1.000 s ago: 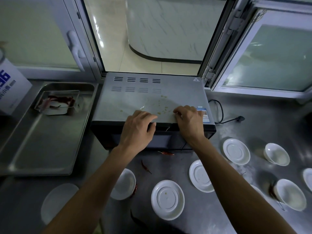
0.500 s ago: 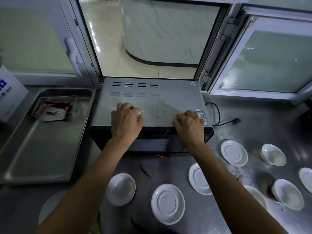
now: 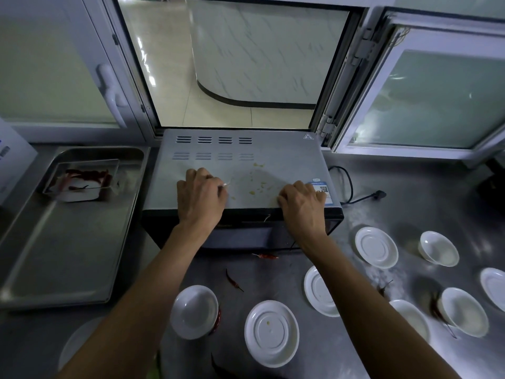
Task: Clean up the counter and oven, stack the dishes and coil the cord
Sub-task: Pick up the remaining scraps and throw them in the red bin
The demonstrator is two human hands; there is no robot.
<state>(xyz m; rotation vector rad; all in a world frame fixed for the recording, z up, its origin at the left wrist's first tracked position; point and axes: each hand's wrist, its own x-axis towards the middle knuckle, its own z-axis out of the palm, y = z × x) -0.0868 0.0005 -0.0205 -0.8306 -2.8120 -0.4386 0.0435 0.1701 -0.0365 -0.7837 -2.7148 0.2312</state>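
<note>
The grey oven (image 3: 246,149) stands below the open window, with yellowish crumbs and smears (image 3: 257,187) on its top. My left hand (image 3: 200,195) lies on the top's left part, fingers curled over a small pale scrap (image 3: 224,184) that peeks out at the fingertips. At the front right corner my right hand (image 3: 303,203) rests with curled fingers and nothing visible in it. The black cord (image 3: 348,184) and its plug (image 3: 378,194) lie loose to the right of the oven. White saucers (image 3: 271,332) (image 3: 375,247) and bowls (image 3: 194,311) (image 3: 438,248) are spread singly over the steel counter.
Dried red chillies (image 3: 234,280) (image 3: 265,255) lie on the counter in front of the oven. A steel tray (image 3: 68,255) on the left holds a clear box of chillies (image 3: 82,181). A white carton (image 3: 11,165) stands at the far left. An opened window sash (image 3: 426,99) juts in at the right.
My left hand slid from the oven's front edge to the left and further back across the top. My right hand stayed at the front right corner.
</note>
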